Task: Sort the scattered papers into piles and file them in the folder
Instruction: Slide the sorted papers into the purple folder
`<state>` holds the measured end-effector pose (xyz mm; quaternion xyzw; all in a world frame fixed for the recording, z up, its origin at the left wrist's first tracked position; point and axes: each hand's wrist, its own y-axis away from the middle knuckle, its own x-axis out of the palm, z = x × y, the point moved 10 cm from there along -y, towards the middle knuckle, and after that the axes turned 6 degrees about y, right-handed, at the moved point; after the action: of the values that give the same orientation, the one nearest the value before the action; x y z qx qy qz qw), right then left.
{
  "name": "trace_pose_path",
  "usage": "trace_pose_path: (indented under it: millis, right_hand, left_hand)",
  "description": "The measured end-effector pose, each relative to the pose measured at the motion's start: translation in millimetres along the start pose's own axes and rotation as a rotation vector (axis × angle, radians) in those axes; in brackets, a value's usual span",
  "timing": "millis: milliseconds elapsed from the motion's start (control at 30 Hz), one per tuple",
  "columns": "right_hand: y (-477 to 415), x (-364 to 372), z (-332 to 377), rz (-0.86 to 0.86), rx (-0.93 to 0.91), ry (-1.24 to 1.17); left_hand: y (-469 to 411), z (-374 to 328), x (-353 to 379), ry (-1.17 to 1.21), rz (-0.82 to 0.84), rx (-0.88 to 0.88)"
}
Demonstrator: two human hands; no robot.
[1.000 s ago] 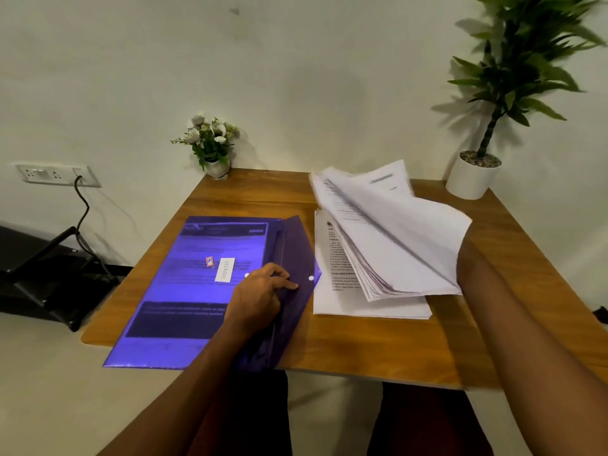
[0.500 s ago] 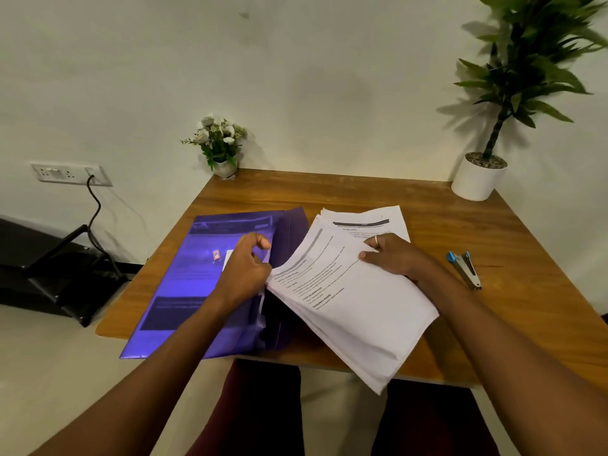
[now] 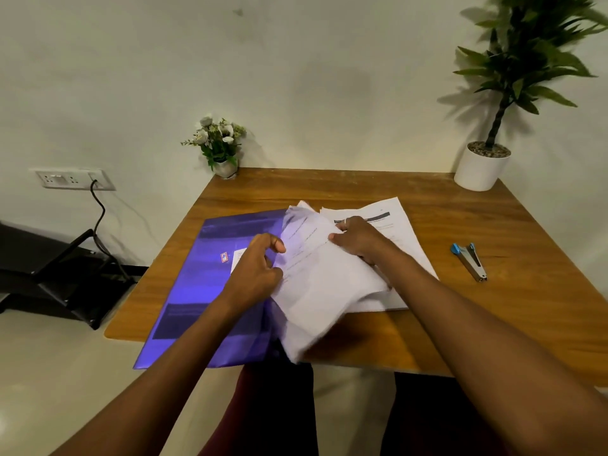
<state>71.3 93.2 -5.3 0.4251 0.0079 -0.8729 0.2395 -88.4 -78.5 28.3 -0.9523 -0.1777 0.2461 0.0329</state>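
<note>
A purple plastic folder point(image 3: 204, 278) lies on the left half of the wooden table point(image 3: 493, 317), overhanging its front edge. My left hand point(image 3: 255, 269) grips the folder's right opening edge, fingers curled. My right hand point(image 3: 357, 240) holds a thick stack of white printed papers point(image 3: 324, 291), tilted, its left edge against the folder's opening. A second pile of papers point(image 3: 399, 222) lies flat on the table under and behind my right hand. How far the stack is inside the folder is hidden by my left hand.
A blue and silver stapler point(image 3: 470, 260) lies on the table to the right. A small flower pot point(image 3: 220, 149) stands at the back left corner, a tall plant in a white pot point(image 3: 482, 166) at the back right. A wall socket with cable point(image 3: 74, 179) is left.
My right hand has brought the paper stack down from a lifted, fanned position and leftward to the folder's opening. My left hand moved from pressing the flap to gripping the opening edge.
</note>
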Motion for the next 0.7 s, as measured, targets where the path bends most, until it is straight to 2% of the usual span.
trace_pose_path:
  millis: [67,133,333,633,700]
  right_hand:
    - [2,-2,-2,-0.140,0.048,-0.109]
    - [8,7,-2,-0.185,0.073,-0.182]
    - [30,61,16,-0.069,0.040,-0.270]
    - [46,103,26,0.050,0.058,-0.143]
    - [51,91,28,-0.014,-0.003,-0.165]
  left_hand:
    - [1,1,1,-0.006,0.005,-0.008]
    - [1,2,-1,0.001,-0.006,-0.024]
    - [-3,-9,-3,0.015,-0.018,0.005]
    - [-5,1,-17,0.004,-0.119,-0.044]
    - [-6,6,-20,-0.006,-0.146,-0.050]
